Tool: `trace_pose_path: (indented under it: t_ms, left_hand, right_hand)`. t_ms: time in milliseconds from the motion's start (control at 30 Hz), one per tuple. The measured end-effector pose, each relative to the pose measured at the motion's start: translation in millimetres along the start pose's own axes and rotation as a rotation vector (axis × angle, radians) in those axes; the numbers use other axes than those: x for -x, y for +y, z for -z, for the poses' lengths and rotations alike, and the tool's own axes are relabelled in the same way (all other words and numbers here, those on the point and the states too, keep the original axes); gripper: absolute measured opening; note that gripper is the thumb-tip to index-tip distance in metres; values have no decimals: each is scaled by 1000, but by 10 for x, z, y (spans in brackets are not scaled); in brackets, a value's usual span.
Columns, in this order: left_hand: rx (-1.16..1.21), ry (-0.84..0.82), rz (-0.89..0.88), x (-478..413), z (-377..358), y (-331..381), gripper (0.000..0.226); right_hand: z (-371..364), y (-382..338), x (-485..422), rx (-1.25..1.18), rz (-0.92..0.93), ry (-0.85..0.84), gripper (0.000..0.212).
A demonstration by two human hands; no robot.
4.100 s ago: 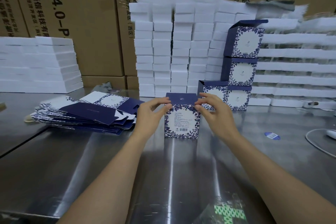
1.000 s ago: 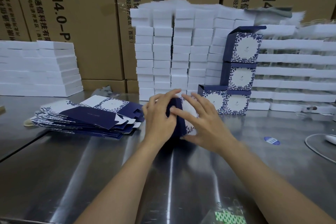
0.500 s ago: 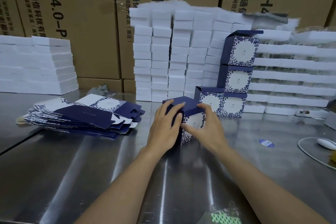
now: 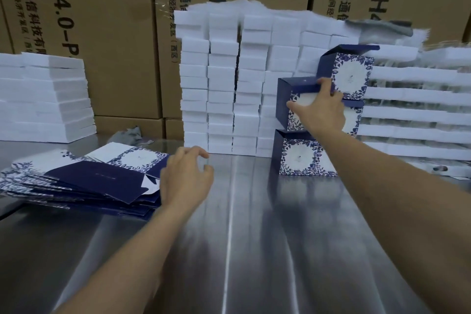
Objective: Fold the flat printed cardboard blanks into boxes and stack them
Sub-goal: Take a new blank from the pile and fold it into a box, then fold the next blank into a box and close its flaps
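Your right hand [image 4: 322, 112] is out at the far stack with the folded box [image 4: 293, 99] in its grip: fingers curled over the navy lid's front edge, thumb pressed on the white panel of the printed face. The box stands upright, floral face toward you, navy side wall to the left, lid on top; it looks about as wide as it is tall, so no long axis stands out. Its base is right at the lid of the lower box [image 4: 298, 158] on the tabletop [image 4: 242, 250], though you can't tell if it is fully seated. Just to its right is the taller column, with the top box [image 4: 353, 76] above your knuckles. Every box shows a closed lid, so nothing inside is visible. Your left hand [image 4: 184, 178] is over the right edge of the flat blanks [image 4: 84, 176], which lie fanned with their long sides running left to right; its grip is loose, fingers slightly curled and apart, holding nothing. White foam blocks [image 4: 221, 84] and brown cartons [image 4: 114, 33] stand behind.
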State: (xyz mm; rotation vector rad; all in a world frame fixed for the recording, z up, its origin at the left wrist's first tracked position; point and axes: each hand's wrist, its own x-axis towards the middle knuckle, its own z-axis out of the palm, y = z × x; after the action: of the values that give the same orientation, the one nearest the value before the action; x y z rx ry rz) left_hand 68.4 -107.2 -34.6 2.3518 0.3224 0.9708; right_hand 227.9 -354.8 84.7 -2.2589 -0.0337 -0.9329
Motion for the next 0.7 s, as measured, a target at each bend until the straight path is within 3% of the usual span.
trace_pose_path:
  t_ms: [133,233,333,400,500,600,700]
  left_hand:
    - [-432,-119,99,-198,408,-512,46]
    - [-551,-433,288,-168,624,-791,87]
    - [-640,-672,274,12,741,-891,113]
    - [-691,-646,199,133,786,-889,109]
    - [-733,-464,68,257,875,-797,83]
    - [-755,-313,-5,290,971,-655,47]
    - [-805,-209,-56,267,1084,-526,25]
  right_hand:
    - [-264,103,-8,56,-55,-65,87]
    - [-389,166,-65,134,-58,-90,85]
    - [-420,213,-165,265,-42,-120,85]
    - [-418,235,-198,293,-61,-184,91]
    - [-388,275,-165,288,-76,-220,102]
    - [-323,342,49,250,4,-182,98]
    - [-199,428,424,162,117,-184,86]
